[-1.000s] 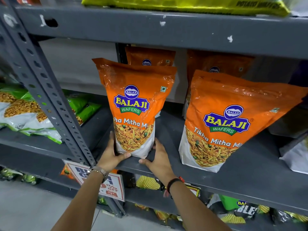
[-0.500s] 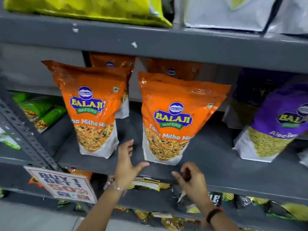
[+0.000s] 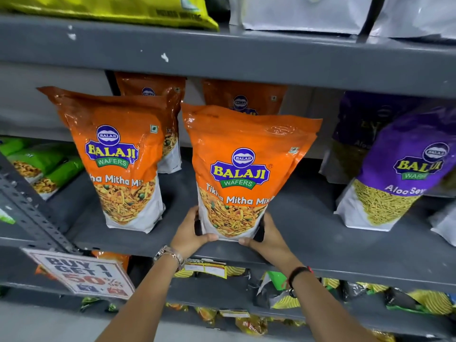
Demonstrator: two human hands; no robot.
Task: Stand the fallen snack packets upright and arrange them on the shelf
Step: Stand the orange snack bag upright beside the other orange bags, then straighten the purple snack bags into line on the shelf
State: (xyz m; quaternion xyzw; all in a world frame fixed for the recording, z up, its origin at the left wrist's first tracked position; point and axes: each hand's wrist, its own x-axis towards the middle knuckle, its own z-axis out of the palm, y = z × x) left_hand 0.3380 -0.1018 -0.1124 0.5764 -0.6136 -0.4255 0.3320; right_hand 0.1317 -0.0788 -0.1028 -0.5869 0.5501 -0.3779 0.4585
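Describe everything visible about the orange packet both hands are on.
The orange packet is a glossy plastic pouch, orange above and white at the base, printed "Balaji Wafers, Tikha Mitha Mix" with a snack picture. It stands upright near the shelf's front edge, top slightly crumpled. The left hand and right hand clasp its lower corners.
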